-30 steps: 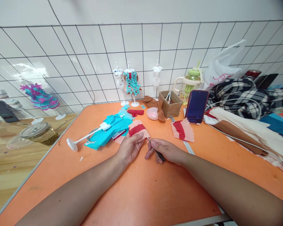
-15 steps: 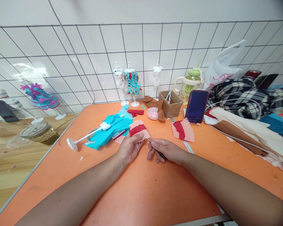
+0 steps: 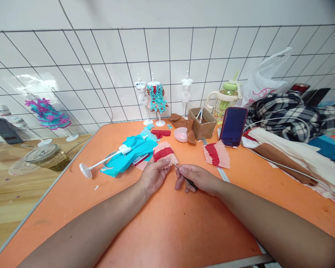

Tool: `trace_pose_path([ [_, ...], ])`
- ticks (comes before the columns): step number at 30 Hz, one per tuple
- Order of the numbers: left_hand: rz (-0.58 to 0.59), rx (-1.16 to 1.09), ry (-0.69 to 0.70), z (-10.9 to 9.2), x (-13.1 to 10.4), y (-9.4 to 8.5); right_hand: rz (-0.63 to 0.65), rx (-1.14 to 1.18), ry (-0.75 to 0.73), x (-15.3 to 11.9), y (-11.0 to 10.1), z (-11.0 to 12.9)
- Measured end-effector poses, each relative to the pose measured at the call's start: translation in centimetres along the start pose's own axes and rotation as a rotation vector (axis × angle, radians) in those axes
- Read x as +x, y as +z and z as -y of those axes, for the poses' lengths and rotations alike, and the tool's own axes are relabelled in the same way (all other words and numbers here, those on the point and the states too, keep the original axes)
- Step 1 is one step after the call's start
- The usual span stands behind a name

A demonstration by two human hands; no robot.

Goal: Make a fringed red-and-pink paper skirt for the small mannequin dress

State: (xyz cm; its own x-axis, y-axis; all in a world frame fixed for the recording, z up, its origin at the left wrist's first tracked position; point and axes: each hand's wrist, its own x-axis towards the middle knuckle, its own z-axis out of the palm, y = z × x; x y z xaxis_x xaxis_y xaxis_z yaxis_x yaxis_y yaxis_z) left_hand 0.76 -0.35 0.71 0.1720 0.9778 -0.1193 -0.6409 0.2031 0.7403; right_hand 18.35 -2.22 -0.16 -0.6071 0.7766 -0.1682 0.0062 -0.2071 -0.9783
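My left hand (image 3: 156, 175) pinches the near edge of a pink crepe-paper piece (image 3: 163, 152) with a red band across it and small pleats along its edge. In my right hand (image 3: 197, 177) is a slim dark tool with a fine metal tip, apparently tweezers (image 3: 190, 182). Its tip points left and lies close to the paper's right corner; whether it touches cannot be made out. A similar pink and red pleated piece (image 3: 216, 154) lies on the orange table (image 3: 162, 230) to the right.
Blue crepe paper (image 3: 120, 163) and a fallen white stand (image 3: 85, 170) lie left. Behind are a dressed mini mannequin (image 3: 157, 97), a pink bowl (image 3: 180, 134), a cardboard box (image 3: 202, 126) and an upright phone (image 3: 233, 126). A white cable (image 3: 290, 169) crosses paper sheets at right.
Almost nothing differs. Both hands, the paper and the tool keep nearly the same place, and the view has shifted very slightly.
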Motion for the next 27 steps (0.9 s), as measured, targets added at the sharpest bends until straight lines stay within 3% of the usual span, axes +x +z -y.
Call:
trace_pose_path([
  [27, 0.022, -0.004, 0.006, 0.14, -0.09, 0.25, -0.012, -0.006, 0.002, 0.09, -0.04, 0.02],
])
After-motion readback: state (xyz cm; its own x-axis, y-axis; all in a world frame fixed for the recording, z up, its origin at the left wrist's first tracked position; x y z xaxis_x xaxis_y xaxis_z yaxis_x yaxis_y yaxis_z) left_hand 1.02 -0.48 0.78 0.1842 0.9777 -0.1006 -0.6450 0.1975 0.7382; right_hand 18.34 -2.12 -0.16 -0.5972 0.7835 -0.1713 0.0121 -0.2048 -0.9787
